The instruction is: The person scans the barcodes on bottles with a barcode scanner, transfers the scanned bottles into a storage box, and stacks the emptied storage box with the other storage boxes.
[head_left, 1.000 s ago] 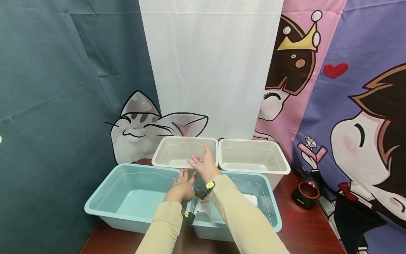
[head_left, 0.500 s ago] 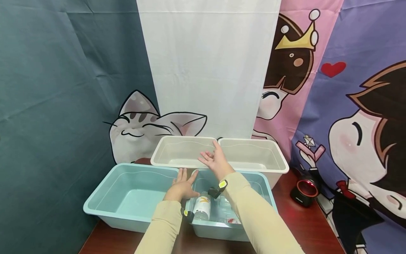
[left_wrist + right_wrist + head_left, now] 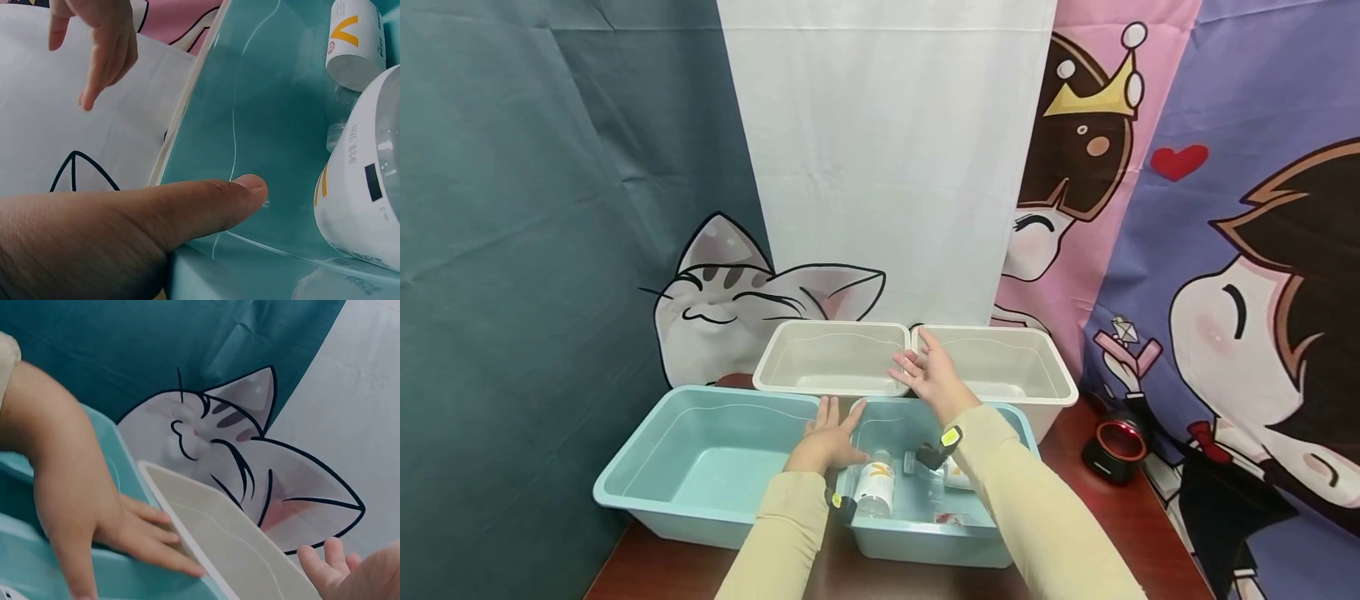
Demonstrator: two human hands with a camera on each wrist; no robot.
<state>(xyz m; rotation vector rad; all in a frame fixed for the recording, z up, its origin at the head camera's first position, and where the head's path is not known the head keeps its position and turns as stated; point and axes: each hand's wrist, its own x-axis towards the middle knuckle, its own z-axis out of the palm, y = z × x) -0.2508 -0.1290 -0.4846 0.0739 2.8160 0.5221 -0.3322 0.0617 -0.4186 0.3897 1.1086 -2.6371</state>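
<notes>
My left hand (image 3: 823, 442) has its fingers spread over the adjoining rims of the two light-blue bins. Its thumb (image 3: 212, 203) points into the right blue bin (image 3: 925, 542) beside a clear bottle with a white label and orange mark (image 3: 876, 487). A second such bottle (image 3: 359, 44) lies in that bin, partly behind my right wrist in the head view. On the bin floor is a small red-and-white piece (image 3: 951, 518), too small to identify. My right hand (image 3: 936, 379) is in the air over the bins' back edge, fingers loosely spread, holding nothing.
The left blue bin (image 3: 715, 475) shows only its bare floor. Behind stand two off-white bins, one left (image 3: 831, 358) and one right (image 3: 992, 358). A black device with a red-lit ring (image 3: 1116, 448) sits at the right of the brown table (image 3: 1090, 517). Printed curtains hang behind.
My right hand has moved to the right, away from my left hand, uncovering the bottles and the red-and-white piece. My left hand stays nearly where it was, while the head view shifts slightly.
</notes>
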